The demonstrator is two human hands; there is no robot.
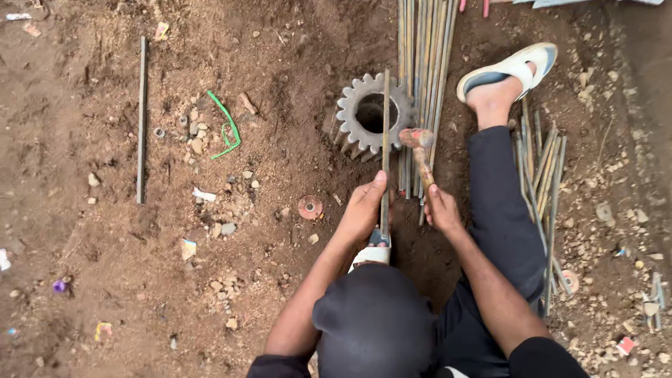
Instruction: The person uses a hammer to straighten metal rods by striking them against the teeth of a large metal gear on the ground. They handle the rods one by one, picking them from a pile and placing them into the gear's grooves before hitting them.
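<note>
My left hand [364, 208] grips a thin metal rod [385, 133] that lies across a large grey toothed gear [353, 112] on the dirt. My right hand [442, 210] holds a hammer by its wooden handle; the worn hammer head [416, 137] hovers just right of the rod, near the gear's rim. My right leg in dark trousers [498, 210] stretches forward, the foot in a white and grey sandal [514, 68]. My bent left knee hides the ground below my hands.
A bundle of thin rods [423, 63] lies behind the gear. More rods [540, 175] lie right of my leg. A long bar [141, 119] rests at left. A green wire loop [227, 126], a rusty washer [310, 206] and stones dot the soil.
</note>
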